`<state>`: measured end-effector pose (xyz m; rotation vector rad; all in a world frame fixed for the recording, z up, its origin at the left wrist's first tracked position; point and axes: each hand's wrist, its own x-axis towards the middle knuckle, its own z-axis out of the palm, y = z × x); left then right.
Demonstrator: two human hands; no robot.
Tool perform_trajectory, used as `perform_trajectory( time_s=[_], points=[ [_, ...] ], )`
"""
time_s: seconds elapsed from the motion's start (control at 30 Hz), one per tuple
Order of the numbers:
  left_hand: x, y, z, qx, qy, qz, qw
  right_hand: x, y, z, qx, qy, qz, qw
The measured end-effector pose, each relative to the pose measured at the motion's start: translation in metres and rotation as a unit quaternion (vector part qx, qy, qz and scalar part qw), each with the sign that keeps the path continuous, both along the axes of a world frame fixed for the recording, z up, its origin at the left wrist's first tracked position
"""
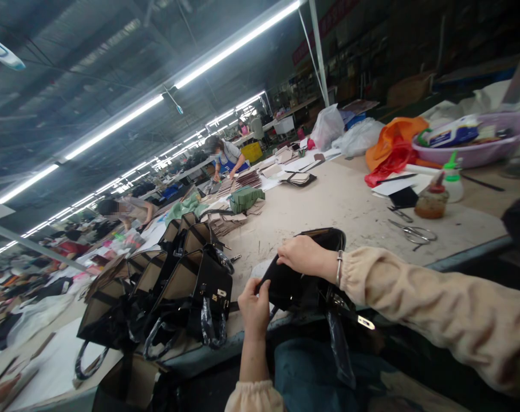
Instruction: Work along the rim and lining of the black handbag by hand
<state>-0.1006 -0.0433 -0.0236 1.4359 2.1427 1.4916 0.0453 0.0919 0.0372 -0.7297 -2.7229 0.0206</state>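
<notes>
A black handbag (281, 286) lies tilted at the table's near edge, its plastic-wrapped strap and a metal clasp hanging over the edge. My left hand (254, 303) pinches the bag's left corner between thumb and fingers. Across its upper edge, my right hand (307, 254) is closed, with the fingertips partly hidden behind the black material. Just left of my hands stand several black handbags (212, 280) with beige insides, open tops and plastic-wrapped handles.
Scissors (414, 233), a brown glue bottle (432, 200) and a green-capped bottle (452, 177) stand at right. Behind them is a purple basin (479, 149). Stacked pieces and a green bundle (246, 199) lie farther off. Two people work along the table.
</notes>
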Motion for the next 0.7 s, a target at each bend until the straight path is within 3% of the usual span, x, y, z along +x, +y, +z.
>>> perform_trajectory(
  time_s=[0.7],
  points=[
    [0.0013,-0.0006,0.0001,-0.008,0.011,-0.017,1.000,-0.0009,-0.0008,0.0010,0.003,0.010,-0.020,1.000]
  ],
)
